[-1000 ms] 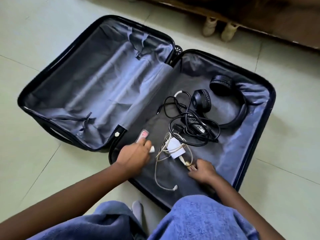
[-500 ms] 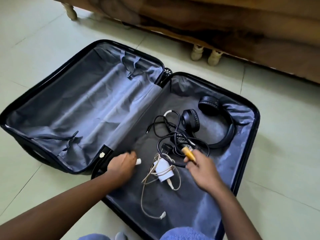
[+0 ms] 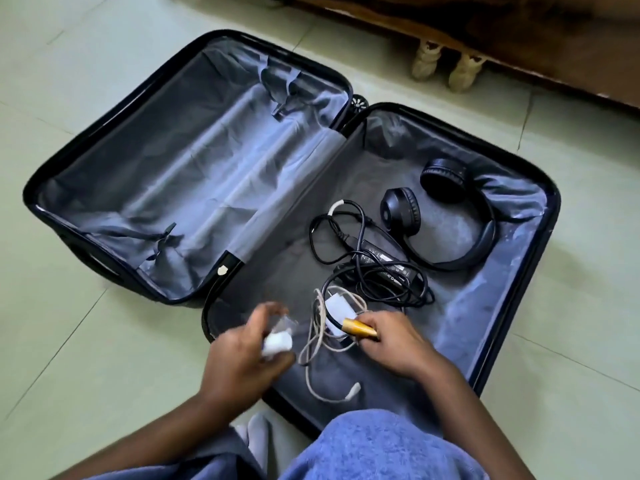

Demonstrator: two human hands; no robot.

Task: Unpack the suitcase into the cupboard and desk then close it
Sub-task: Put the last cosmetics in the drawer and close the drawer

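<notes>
Left half of suitcase (image 3: 194, 188): it lies open on the floor (image 3: 69, 341), and only grey lining with loose straps shows inside, so I judge this half is already unpacked.

Left hand (image 3: 242, 358): it is blurred, at the near edge of the right half; its fingers are curled around a small white thing (image 3: 277, 342), which I cannot identify.

White charger (image 3: 337, 311): it lies in the right half between the two hands, with its pale cable (image 3: 313, 348) looped around it and trailing toward the near edge.

Right hand (image 3: 394, 341): it pinches a small yellow tube (image 3: 358, 328), just beside the white charger.

Black power adapter (image 3: 384, 268): it rests in the middle of the right half, with its black cord tangled around it, not taken out.

Headphones (image 3: 450, 216): they lie at the far right of the right half, untouched.

Done: as I judge it, most of the unpacking, as only small things are left.

Left to do: carry the two small things away, then the chargers and headphones; after that close the suitcase. The cupboard and desk cannot be clearly seen here.
</notes>
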